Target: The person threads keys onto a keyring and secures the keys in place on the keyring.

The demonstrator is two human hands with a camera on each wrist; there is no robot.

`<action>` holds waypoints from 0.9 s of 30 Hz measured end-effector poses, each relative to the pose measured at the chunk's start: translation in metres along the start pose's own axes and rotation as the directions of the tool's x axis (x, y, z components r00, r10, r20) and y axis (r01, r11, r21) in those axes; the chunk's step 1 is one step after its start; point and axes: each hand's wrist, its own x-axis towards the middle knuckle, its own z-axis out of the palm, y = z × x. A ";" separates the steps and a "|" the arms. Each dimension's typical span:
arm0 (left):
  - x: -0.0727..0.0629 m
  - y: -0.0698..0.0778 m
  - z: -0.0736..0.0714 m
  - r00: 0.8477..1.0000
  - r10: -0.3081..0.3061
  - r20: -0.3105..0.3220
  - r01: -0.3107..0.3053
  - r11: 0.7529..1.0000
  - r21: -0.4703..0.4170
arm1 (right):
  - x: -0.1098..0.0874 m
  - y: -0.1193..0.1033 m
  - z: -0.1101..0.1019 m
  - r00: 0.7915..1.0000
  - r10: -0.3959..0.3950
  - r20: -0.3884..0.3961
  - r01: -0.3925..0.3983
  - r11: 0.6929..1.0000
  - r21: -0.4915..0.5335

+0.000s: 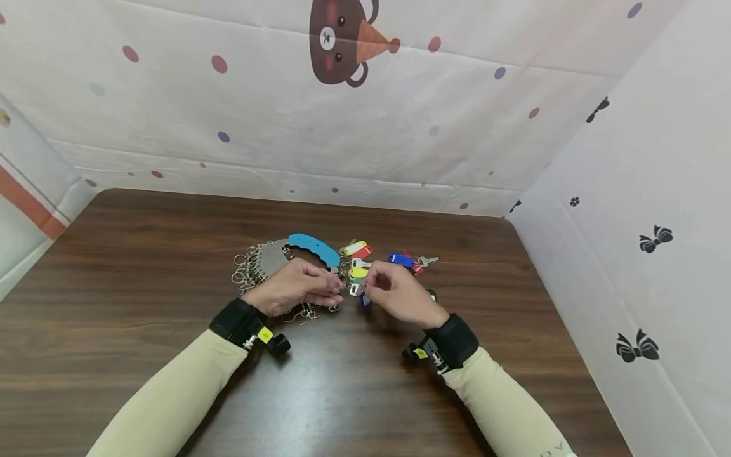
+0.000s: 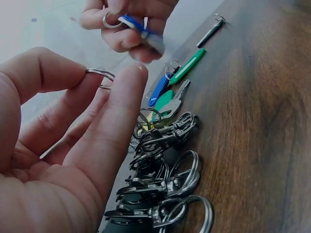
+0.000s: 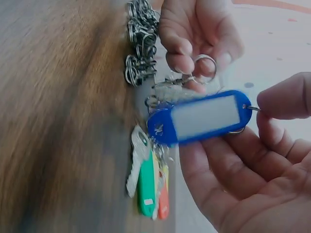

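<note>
My left hand [image 1: 298,287] pinches a metal split ring [image 2: 100,73] between fingertips. In the right wrist view a small swivel clip [image 3: 170,81] hangs from that ring. Facing it, my right hand [image 1: 404,293] pinches the small ring of a blue key tag [image 3: 206,118] with a pale label window. The tag and the split ring are apart. Beneath and behind the left hand lies a large ring-shaped key holder with a blue grip [image 1: 314,248], a grey plate [image 1: 273,259] and many clips with split rings [image 2: 182,182]. The left hand hides part of it.
Between and beyond the hands lie tagged keys: a yellow tag [image 1: 355,247], a red tag [image 1: 363,252] and a green tag [image 3: 146,187] with a key [image 3: 137,155]. Further right are another blue tag [image 1: 401,259] and a key [image 1: 426,261]. The brown table [image 1: 143,266] meets patterned white sheeting [image 1: 274,114].
</note>
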 end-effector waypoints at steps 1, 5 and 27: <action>0.000 0.000 0.000 1.000 -0.001 0.005 0.001 1.000 -0.002 | 0.001 0.000 0.002 1.000 -0.003 0.004 0.003 1.000 0.003; -0.001 0.000 0.001 1.000 -0.005 0.016 0.005 1.000 0.004 | 0.007 -0.001 0.009 0.999 0.016 0.032 -0.016 1.000 -0.001; 0.003 0.001 0.014 0.987 0.033 -0.157 -0.024 0.998 0.056 | 0.027 -0.011 0.032 0.971 0.194 -0.141 -0.188 0.981 0.053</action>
